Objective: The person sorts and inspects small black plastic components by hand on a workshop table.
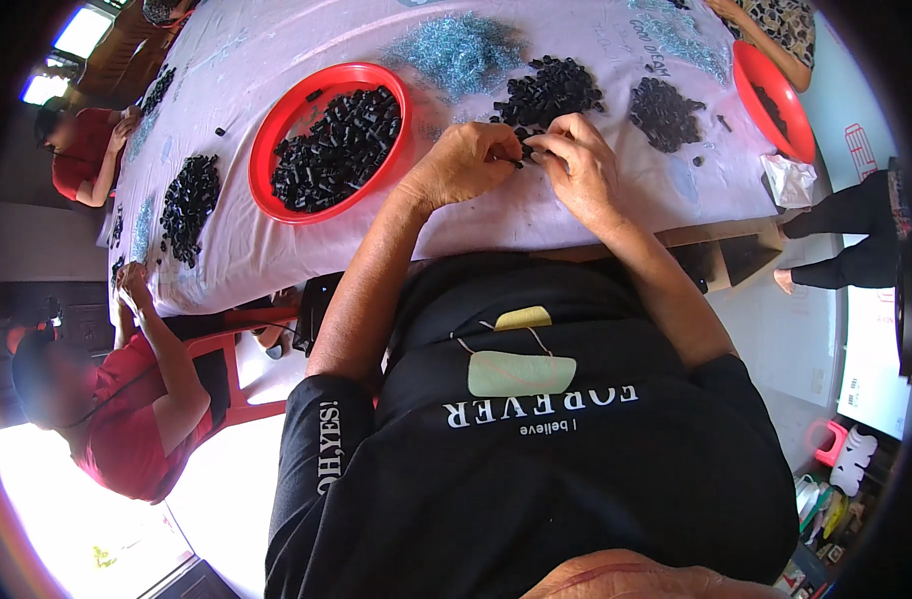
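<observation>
My left hand and my right hand meet over the near part of the cloth-covered table. Both are closed in a pinch, fingertips almost touching. Between them is a small black plastic piece, partly hidden by the fingers; its exact shape is too small to tell. Just beyond lies a heap of short black cylindrical pieces. A pile of small clear bluish pieces spreads farther back. To the left of my left hand sits a round red basin holding many black tube-like pieces.
More black pieces lie in a heap at the right and another at the left. A second red basin and a crumpled white plastic bag are at the right edge. People in red shirts work along the left side.
</observation>
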Available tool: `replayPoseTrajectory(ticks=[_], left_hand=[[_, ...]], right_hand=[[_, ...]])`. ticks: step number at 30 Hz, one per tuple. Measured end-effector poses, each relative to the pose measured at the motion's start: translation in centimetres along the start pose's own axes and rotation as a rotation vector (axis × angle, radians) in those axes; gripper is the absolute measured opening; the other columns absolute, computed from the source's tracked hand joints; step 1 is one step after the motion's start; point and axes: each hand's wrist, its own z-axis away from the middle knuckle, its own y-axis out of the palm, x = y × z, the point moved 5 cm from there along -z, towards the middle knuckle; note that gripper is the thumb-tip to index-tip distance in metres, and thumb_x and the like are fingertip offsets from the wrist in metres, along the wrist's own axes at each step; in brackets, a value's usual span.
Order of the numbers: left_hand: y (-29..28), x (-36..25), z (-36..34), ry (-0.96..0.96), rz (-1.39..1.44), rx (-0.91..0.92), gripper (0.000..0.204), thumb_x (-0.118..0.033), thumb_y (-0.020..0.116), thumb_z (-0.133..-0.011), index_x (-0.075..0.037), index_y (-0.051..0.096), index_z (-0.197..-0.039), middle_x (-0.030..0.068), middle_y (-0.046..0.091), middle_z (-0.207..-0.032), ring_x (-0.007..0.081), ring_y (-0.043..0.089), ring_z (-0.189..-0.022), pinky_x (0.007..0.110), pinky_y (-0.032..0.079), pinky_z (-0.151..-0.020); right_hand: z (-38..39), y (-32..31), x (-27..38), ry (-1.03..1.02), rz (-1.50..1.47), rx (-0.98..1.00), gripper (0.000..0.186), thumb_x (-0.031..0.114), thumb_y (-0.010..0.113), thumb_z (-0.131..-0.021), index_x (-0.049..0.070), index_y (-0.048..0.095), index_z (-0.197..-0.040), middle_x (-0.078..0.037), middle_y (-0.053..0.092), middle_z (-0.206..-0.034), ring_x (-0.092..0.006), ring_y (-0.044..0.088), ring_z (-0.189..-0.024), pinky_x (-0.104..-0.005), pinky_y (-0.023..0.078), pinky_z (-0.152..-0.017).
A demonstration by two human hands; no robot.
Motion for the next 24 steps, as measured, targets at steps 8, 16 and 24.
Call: replayPoseTrajectory(ticks=[8,16,24], left_hand=[[-0.8,0.4,0.1,0.047,-0.061,-0.134,0.017,-0.004,0.066,-0.075,-0.001,0.068,-0.091,0.0115,0.071,-0.078,0.0207,0.070,-0.072,0.033,0.055,-0.069],[-1.2,0.1,-0.1,0.074,-0.024,-0.252,0.017,-0.003,0.064,-0.076,-0.002,0.068,-0.093,0.0127,0.071,-0.079,0.0220,0.070,-0.072,0.033,0.055,-0.069],[-1.6,-1.2,0.0,0.073,-0.037,-0.303,0.018,-0.002,0.064,-0.079,-0.001,0.067,-0.097,0.0114,0.071,-0.085,0.0191,0.070,-0.080,0.031,0.055,-0.075]], right_hand=[[0.1,0.4,0.9,-0.031,0.115,0.069,0.018,0.007,0.074,-0.074,0.010,0.074,-0.092,-0.007,0.056,-0.101,-0.0274,0.054,-0.098,-0.0382,0.046,-0.088],[-0.4,-0.2,0.0,-0.049,-0.014,-0.092,0.011,0.005,0.069,-0.080,0.005,0.067,-0.090,-0.010,0.060,-0.097,-0.0294,0.058,-0.093,-0.0384,0.047,-0.083],[0.0,-0.6,-1.3,0.202,-0.240,-0.172,0.010,0.010,0.063,-0.092,0.002,0.062,-0.097,-0.011,0.067,-0.086,-0.0243,0.066,-0.077,-0.0323,0.051,-0.068]])
